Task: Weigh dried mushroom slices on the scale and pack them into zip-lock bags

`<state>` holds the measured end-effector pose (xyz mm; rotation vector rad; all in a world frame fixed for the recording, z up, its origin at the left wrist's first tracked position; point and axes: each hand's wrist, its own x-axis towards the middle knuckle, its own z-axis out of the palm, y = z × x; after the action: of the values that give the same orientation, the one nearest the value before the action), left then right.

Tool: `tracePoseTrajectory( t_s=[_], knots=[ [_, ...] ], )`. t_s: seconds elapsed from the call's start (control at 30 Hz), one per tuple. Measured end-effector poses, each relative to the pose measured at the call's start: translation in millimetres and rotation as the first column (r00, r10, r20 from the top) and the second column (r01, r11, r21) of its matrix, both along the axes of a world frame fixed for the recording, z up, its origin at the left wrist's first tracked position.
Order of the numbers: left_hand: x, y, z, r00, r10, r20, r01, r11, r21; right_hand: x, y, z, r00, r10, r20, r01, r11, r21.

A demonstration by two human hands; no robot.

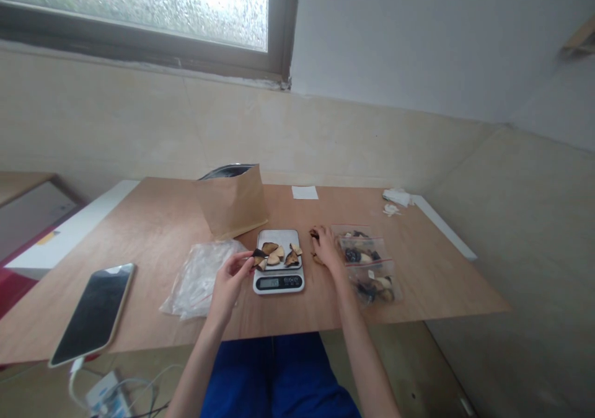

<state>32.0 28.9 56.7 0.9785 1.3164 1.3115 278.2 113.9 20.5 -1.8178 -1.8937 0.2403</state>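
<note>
A white kitchen scale (280, 285) lies on the wooden table, its display lit but too small to read. Several dried mushroom slices (275, 255) with pale flesh and dark edges rest on its plate. At the plate's left edge, my left hand (231, 276) pinches a dark-edged slice between thumb and fingertips. Right of the scale, my right hand (328, 249) is on the table with its fingers curled down at a few more dark slices; whether it grips one is hidden. Beside it lie zip bags (369, 255) filled with dark and pale dried pieces.
An open brown paper pouch (236, 204) stands behind the scale. Clear plastic bags (199, 281) lie left of it. A phone (95, 312) with a charging cable is at the left front edge. White paper (304, 193) and crumpled tissue (396, 197) lie toward the back.
</note>
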Motion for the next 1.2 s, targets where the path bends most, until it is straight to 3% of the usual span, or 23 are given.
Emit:
tracePoseTrajectory(
  t_s=[0.13, 0.3, 0.4, 0.67, 0.93, 1.07, 1.2],
  knots=[
    [-2, 2, -1.0, 1.000, -0.013, -0.015, 0.013, 1.000, 0.004, 1, -36, -7, 0.999, 0.011, 0.041, -0.016, 0.992, 0.124],
    [-4, 1, 3.2, 1.000, 0.004, -0.030, -0.004, 1.000, 0.012, 7, -58, -17, 0.991, 0.122, -0.055, -0.117, 0.990, 0.079],
    [-6, -1, 5.9, 0.998, 0.002, -0.055, -0.002, 1.000, 0.011, 9, -54, -10, 0.977, 0.173, -0.123, -0.166, 0.984, 0.063],
    [-22, -8, 3.0, 0.995, 0.041, -0.093, -0.043, 0.999, -0.025, -21, -15, 43, 0.936, 0.240, -0.258, -0.213, 0.968, 0.130],
    [-30, -9, 0.5, 0.991, 0.077, -0.106, -0.078, 0.997, -0.006, -73, 5, 28, 0.883, 0.372, -0.286, -0.382, 0.924, 0.022],
    [-35, -10, -0.9, 0.993, 0.066, -0.098, -0.069, 0.997, -0.022, -68, -5, 29, 0.860, 0.390, -0.329, -0.369, 0.921, 0.127],
    [-36, -8, -4.7, 0.993, 0.059, -0.103, -0.064, 0.997, -0.051, -42, -26, 32, 0.874, 0.305, -0.379, -0.235, 0.947, 0.219]
  ],
)
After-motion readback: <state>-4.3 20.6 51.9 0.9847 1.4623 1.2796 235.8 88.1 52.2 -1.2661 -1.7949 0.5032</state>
